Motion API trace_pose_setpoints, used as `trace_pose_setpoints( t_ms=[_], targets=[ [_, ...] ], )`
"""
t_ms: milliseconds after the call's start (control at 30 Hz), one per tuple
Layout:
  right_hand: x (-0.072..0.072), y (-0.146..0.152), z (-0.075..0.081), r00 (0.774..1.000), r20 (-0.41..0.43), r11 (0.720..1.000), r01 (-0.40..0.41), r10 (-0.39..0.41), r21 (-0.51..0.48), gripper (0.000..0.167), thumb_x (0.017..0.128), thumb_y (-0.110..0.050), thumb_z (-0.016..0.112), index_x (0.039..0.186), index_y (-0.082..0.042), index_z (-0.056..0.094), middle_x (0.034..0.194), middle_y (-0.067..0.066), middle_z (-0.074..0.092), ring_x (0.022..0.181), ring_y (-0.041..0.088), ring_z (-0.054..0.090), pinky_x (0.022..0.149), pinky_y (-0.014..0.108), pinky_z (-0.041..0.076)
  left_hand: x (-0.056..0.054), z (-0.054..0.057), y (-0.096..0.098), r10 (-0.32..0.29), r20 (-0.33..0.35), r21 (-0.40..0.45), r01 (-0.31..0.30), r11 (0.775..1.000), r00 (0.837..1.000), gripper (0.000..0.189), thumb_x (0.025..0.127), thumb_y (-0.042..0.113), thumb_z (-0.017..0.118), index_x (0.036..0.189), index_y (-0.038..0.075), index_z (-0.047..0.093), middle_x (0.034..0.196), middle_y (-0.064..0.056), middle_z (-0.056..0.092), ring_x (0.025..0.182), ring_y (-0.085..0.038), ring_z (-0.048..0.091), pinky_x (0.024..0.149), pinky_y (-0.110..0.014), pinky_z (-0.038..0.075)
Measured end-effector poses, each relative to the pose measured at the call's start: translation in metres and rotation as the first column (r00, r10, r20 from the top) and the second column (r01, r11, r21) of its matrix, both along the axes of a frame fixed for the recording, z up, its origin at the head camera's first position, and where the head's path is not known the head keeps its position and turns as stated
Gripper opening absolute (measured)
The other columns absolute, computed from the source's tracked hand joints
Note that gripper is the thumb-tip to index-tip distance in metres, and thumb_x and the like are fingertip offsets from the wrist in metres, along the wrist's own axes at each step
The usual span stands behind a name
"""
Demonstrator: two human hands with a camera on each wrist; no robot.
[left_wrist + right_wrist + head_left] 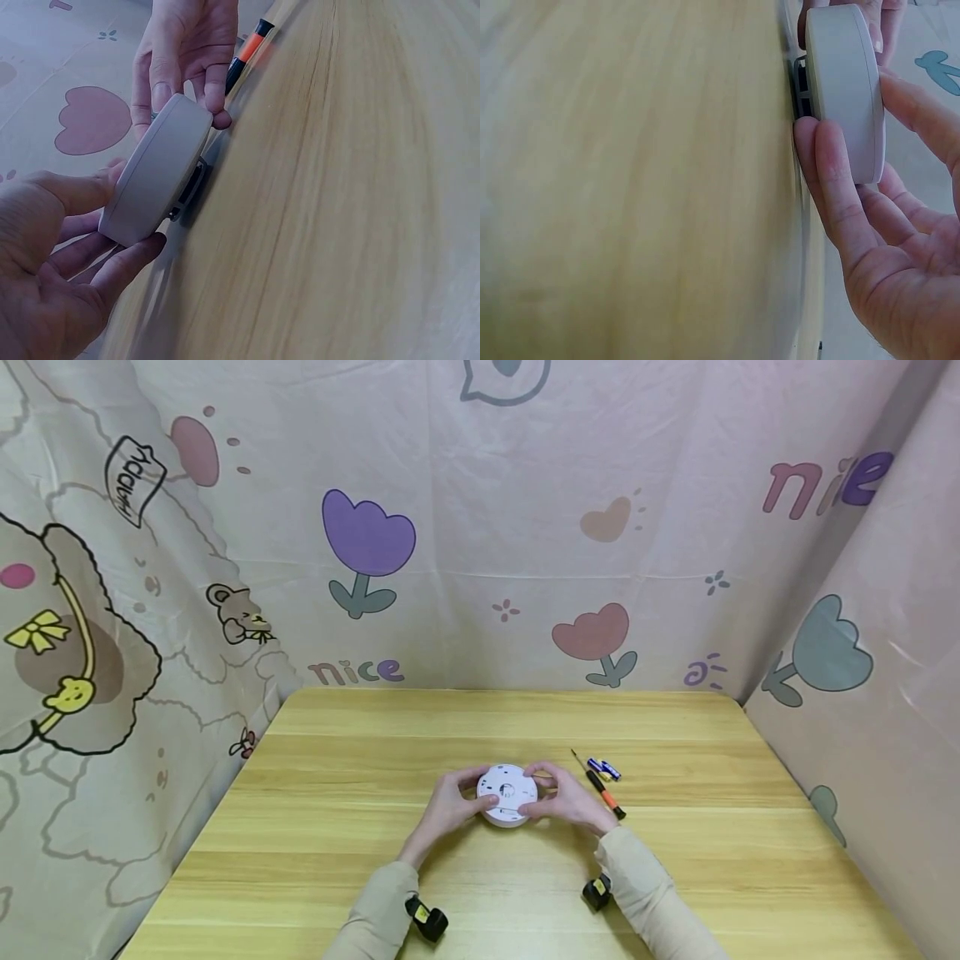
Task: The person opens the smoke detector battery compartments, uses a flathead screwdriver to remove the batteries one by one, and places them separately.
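Note:
A round white disc-shaped device (510,817), whose exact kind I cannot tell, is held between both hands over the middle of the table. Small holes and a round recess mark its upper face. My left hand (452,802) grips its left rim, thumb on top and fingers beneath. On the opposite rim, my right hand (564,797) holds it in the same manner. From the side, in the left wrist view, the device (156,169) has a smooth pale wall and a dark part with a light frame (191,186) jutting from its underside.
Just right of the right hand lies a screwdriver (604,794) with a black and orange handle, its tip pointing away. Beside it are small blue batteries (611,771). Patterned cloth (465,527) hangs behind the wooden table (337,827) and along both sides.

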State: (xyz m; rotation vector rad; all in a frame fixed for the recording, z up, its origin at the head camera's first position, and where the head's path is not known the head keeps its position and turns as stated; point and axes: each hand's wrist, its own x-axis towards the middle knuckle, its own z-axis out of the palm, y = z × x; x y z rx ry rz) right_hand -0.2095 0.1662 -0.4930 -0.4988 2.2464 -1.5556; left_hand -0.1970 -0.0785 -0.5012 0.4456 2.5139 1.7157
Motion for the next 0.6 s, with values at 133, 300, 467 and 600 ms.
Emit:
trace_pose_setpoints(
  t_ms=[133, 300, 467, 600],
  targets=[
    [0.0000, 0.0003, -0.0012, 1.000, -0.005, 1.000, 0.001, -0.001, 0.002, 0.060, 0.081, -0.010, 0.082, 0.133, -0.005, 0.052, 0.145, 0.036, 0.050, 0.102, 0.031, 0.073, 0.085, 0.037, 0.062, -0.0001, -0.0003, -0.0002, -0.001, -0.005, 0.001, 0.001, 1.000, 1.000, 0.055, 0.084, 0.012, 0.081, 0.133, -0.002, 0.061, 0.133, -0.024, 0.065, 0.123, -0.040, 0.063, 0.109, -0.051, 0.050],
    [-0.0001, 0.0007, -0.0030, 1.000, 0.002, 1.000, -0.009, 0.009, -0.025, 0.061, 0.081, -0.008, 0.081, 0.133, -0.003, 0.051, 0.146, 0.037, 0.048, 0.101, 0.031, 0.073, 0.084, 0.038, 0.063, 0.0000, -0.0012, -0.0002, -0.001, -0.011, 0.004, 0.001, 1.000, 1.000, 0.056, 0.084, 0.013, 0.081, 0.133, -0.002, 0.061, 0.133, -0.024, 0.065, 0.123, -0.040, 0.063, 0.109, -0.052, 0.050],
    [0.0007, 0.0007, -0.0023, 0.999, 0.023, 0.998, -0.021, 0.023, -0.061, 0.061, 0.082, -0.007, 0.081, 0.134, -0.002, 0.050, 0.147, 0.037, 0.045, 0.100, 0.031, 0.073, 0.083, 0.038, 0.063, 0.0007, -0.0017, 0.0001, 0.005, -0.006, 0.010, -0.005, 1.000, 1.000, 0.055, 0.083, 0.012, 0.082, 0.133, -0.001, 0.062, 0.133, -0.024, 0.065, 0.123, -0.040, 0.063, 0.109, -0.052, 0.050],
    [0.0006, 0.0006, -0.0024, 0.999, 0.021, 0.997, -0.028, 0.030, -0.069, 0.061, 0.082, -0.007, 0.080, 0.134, -0.003, 0.049, 0.148, 0.036, 0.045, 0.104, 0.033, 0.072, 0.084, 0.037, 0.062, 0.0013, -0.0017, 0.0001, 0.009, -0.003, 0.014, -0.009, 1.000, 1.000, 0.056, 0.083, 0.012, 0.082, 0.133, -0.001, 0.062, 0.133, -0.023, 0.065, 0.124, -0.040, 0.063, 0.110, -0.052, 0.050]
  ],
)
